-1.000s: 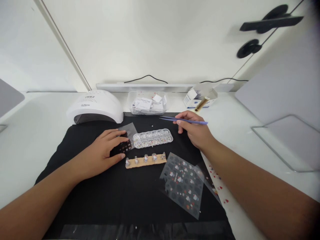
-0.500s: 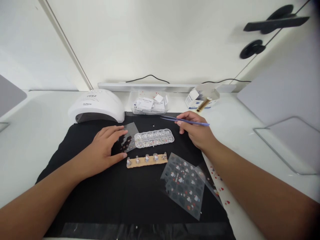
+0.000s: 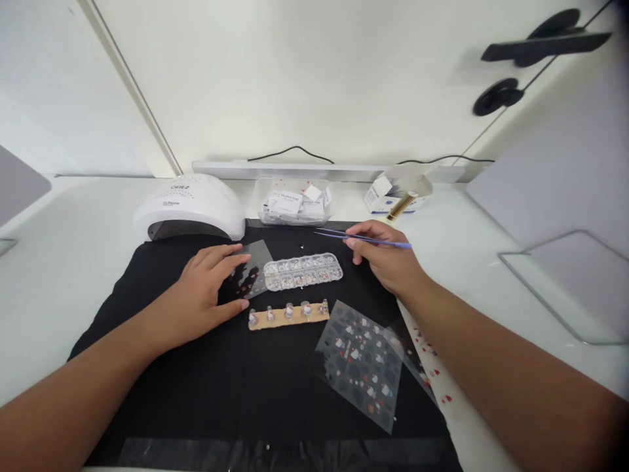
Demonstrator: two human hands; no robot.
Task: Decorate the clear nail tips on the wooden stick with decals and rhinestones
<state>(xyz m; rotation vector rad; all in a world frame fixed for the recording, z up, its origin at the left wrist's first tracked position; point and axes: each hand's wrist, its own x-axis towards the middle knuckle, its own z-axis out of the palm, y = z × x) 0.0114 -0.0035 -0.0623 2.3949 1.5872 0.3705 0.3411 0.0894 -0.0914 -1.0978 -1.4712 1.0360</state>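
Observation:
My left hand (image 3: 201,295) lies flat on the black mat (image 3: 206,387), fingers stretched out, fingertips resting on a clear sticker sheet (image 3: 250,262). My right hand (image 3: 386,259) is closed on blue tweezers (image 3: 361,238), whose tips point left above the mat. Between the hands sits a clear compartment box of small gems (image 3: 302,271). In front of it lies a tan strip (image 3: 289,315) holding several decorated nail tips. A larger clear sticker sheet (image 3: 361,364) lies below my right forearm.
A white nail lamp (image 3: 191,206) stands at the back left. Behind the mat are a clear tub of packets (image 3: 293,203) and a small open box with a gold tube (image 3: 398,195). A wire frame (image 3: 565,282) lies at the right.
My left hand has slid slightly left and back on the sticker sheet. The right hand with the tweezers has stayed nearly still.

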